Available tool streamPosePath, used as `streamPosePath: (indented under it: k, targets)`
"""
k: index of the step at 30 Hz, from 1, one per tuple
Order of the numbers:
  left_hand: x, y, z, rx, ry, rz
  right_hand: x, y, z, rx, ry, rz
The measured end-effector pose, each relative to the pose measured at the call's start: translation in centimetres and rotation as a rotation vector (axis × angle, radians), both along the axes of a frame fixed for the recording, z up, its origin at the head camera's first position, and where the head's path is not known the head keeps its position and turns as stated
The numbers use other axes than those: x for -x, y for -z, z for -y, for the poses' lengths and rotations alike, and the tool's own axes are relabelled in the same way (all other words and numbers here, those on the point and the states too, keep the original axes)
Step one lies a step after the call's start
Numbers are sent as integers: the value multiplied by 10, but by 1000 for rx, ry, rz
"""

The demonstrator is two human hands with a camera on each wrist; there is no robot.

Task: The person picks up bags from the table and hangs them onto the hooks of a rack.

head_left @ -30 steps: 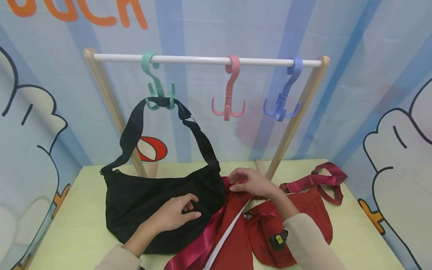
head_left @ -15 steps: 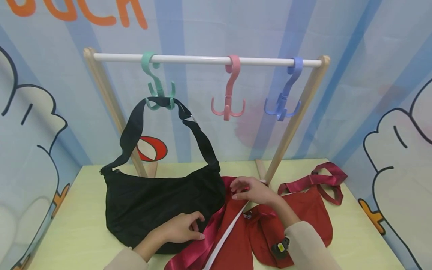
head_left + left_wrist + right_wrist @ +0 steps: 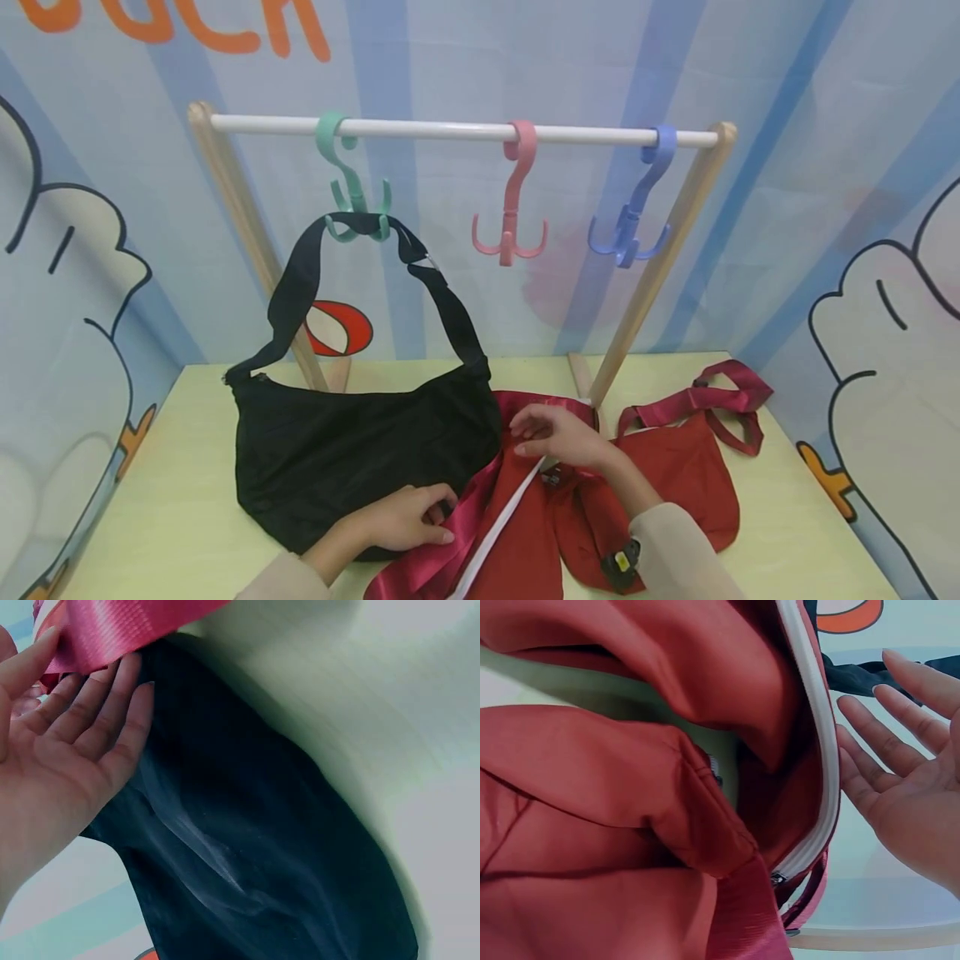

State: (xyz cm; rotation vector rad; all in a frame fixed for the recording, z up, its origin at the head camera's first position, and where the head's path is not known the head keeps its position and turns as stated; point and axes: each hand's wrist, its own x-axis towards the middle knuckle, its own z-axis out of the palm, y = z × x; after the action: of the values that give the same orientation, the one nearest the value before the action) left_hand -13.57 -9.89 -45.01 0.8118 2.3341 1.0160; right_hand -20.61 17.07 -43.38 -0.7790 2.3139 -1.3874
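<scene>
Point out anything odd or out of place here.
The far-right red bag lies slumped on the table, its strap twisted into loops: untidy beside the black bag, whose strap is on the green hook. No spill or damage shows.

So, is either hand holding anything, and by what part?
The left hand is at the red strap; whether it grips can't be told. The right hand holds nothing.
</scene>
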Motion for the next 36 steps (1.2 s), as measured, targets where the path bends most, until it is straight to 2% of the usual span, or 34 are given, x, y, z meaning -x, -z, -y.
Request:
streamPosePath:
  k: [11,18,22,27,36]
  targets:
    - [0,4,-6,-60,24,-65,-1,6,2,-9,-7,-17]
    - [0,4,-10,-68,25,-63,-5,0,2,-17,-5,-26]
    - [0,-1,-10,-70,36,-70,-2,4,1,-17,-13,-35]
    - [1,-9,-7,-70,51,-96,-3,2,4,-14,-15,-27]
    - [4,-24,-3,-102,96,-55,-3,2,9,31,-59,-22]
